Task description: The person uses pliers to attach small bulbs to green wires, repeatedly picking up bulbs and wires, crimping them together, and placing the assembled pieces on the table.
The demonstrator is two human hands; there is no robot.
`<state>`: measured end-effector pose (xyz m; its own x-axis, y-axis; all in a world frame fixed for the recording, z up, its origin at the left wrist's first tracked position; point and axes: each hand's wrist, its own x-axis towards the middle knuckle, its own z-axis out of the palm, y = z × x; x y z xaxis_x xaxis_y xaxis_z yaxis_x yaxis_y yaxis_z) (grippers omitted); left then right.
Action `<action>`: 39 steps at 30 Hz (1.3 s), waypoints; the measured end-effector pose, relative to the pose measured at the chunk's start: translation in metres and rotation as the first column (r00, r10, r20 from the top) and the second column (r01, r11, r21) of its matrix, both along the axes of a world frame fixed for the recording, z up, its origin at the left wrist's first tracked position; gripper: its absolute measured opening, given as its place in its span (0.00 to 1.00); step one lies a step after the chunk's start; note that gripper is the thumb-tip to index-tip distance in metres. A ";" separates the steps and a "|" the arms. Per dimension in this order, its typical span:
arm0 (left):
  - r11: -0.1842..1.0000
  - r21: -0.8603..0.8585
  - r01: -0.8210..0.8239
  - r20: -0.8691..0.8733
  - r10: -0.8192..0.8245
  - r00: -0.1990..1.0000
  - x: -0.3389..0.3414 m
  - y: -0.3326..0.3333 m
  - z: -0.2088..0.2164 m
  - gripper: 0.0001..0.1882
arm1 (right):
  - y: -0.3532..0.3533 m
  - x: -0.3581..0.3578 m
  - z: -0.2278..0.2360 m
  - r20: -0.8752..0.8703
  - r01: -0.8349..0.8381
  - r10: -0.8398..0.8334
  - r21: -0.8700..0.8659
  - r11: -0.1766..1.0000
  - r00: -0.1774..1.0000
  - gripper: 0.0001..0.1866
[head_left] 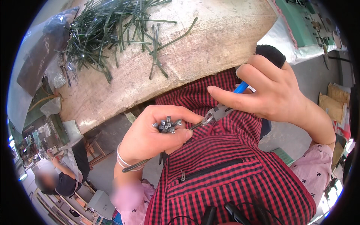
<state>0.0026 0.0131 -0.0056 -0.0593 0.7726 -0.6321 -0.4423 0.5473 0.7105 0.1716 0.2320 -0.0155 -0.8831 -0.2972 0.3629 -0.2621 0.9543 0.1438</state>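
Note:
My left hand [153, 133] is closed around a small bunch of dark green cable pieces [167, 125], their grey ends poking out above the palm. One piece [196, 126] is pinched between thumb and forefinger, and its tip meets the jaws of a pair of pliers [214, 113]. Those pliers, with a blue handle [241, 88], are in my right hand [272, 90], whose fingers wrap the grip while the forefinger stretches along it. A black padded piece [270, 55] shows at the top of that hand. Whether the jaws are fully closed on the tip is too small to tell.
Across the worn wooden table [210, 48] lies a tangled heap of similar dark green cable pieces [108, 32]. Clear plastic bags [56, 73] sit at its left edge. A green machine [300, 22] stands at the right. Another person [56, 180] works at the far lower left.

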 end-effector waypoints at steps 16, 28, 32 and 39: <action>0.993 0.107 -0.057 0.059 0.051 0.997 -0.004 -0.001 -0.016 0.18 | -0.004 0.002 -0.026 0.044 0.064 -0.055 -0.231 0.971 0.998 0.29; 0.866 0.282 -0.413 -0.201 0.475 0.857 -0.001 -0.018 -0.008 0.11 | -0.019 0.038 -0.066 0.351 0.368 0.114 -0.907 -0.203 0.929 0.21; 0.966 0.216 0.141 -0.934 0.247 -0.259 -0.087 0.029 -0.053 0.12 | -0.027 0.031 -0.066 0.429 0.481 0.243 -0.846 -0.229 0.870 0.27; 0.813 0.499 0.302 -0.655 0.581 -0.483 -0.094 0.050 -0.047 0.14 | -0.090 0.048 -0.109 0.089 0.407 0.397 -0.204 -0.890 0.913 0.32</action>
<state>-0.0910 0.0635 -0.0524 -0.2573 0.5659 0.7833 0.9629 0.2184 0.1585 0.2200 0.1419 -0.1246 -0.9283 -0.0055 -0.3719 0.1488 -0.9219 -0.3578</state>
